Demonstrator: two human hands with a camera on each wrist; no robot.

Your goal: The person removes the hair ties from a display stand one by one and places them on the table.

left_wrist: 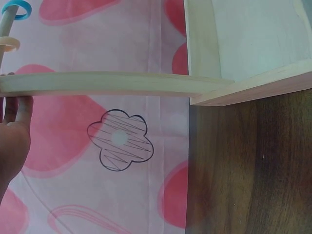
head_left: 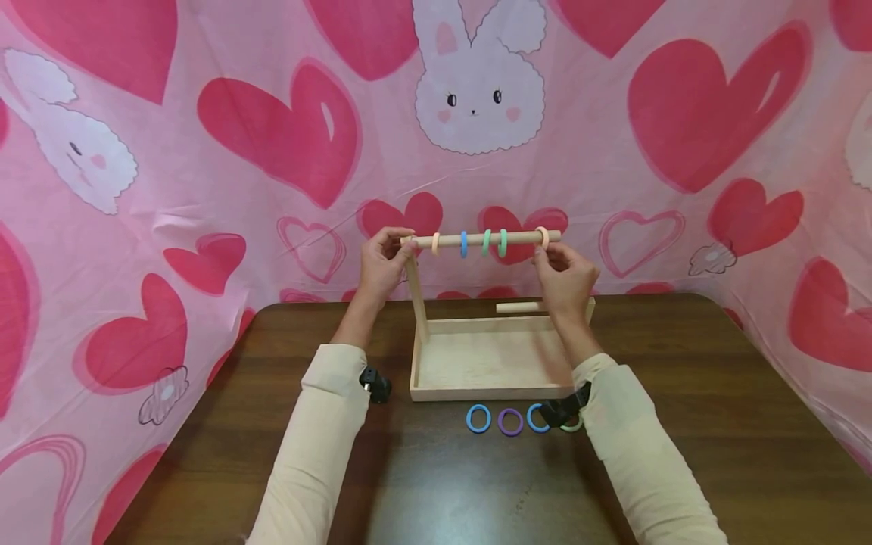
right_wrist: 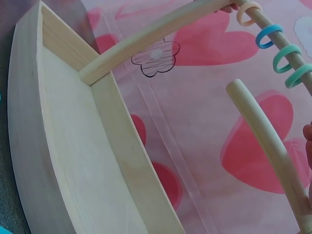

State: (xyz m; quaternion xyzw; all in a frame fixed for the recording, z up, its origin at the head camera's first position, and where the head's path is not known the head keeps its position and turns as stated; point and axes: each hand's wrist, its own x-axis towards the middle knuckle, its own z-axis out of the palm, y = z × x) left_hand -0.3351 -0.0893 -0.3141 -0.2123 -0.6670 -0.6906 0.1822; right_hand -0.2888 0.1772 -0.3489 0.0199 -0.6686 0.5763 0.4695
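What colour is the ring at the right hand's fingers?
The ring is pale peach, best seen in the head view.

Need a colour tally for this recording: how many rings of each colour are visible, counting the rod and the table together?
Peach rings: 2
Blue rings: 3
Green rings: 3, one on the table partly hidden
Purple ring: 1
Total: 9 rings in view
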